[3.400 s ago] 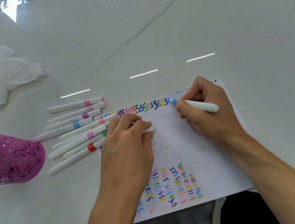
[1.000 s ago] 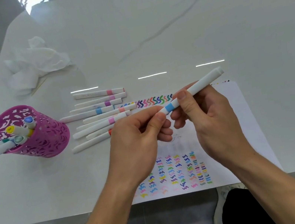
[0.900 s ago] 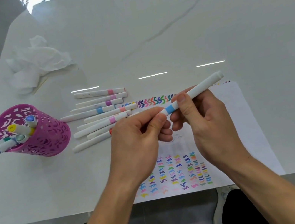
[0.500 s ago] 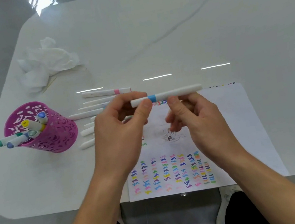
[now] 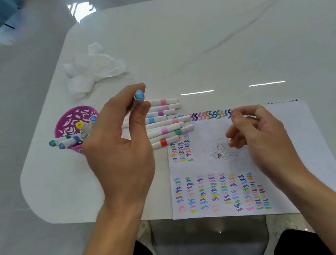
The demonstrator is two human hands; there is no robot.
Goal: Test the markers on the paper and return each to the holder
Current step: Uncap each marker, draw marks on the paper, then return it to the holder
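Your left hand [image 5: 120, 155]: fingers pinch marker [image 5: 139, 95], centre-left, near holder [image 5: 68, 121]. Right hand [image 5: 259, 136]: fingers slack, empty, over paper [image 5: 299, 149].

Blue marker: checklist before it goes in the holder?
1. Grip: ok. The left hand pinches the blue marker.
2. Cap seated: cannot tell; only the marker's blue end shows past the hand.
3. Lined up over the holder: not ok; the marker sits to its right, above the loose markers.
4. Room in the holder: ok; a few markers lean in it and open space shows.
5. Right hand clear: ok; it holds nothing and hangs over the paper.
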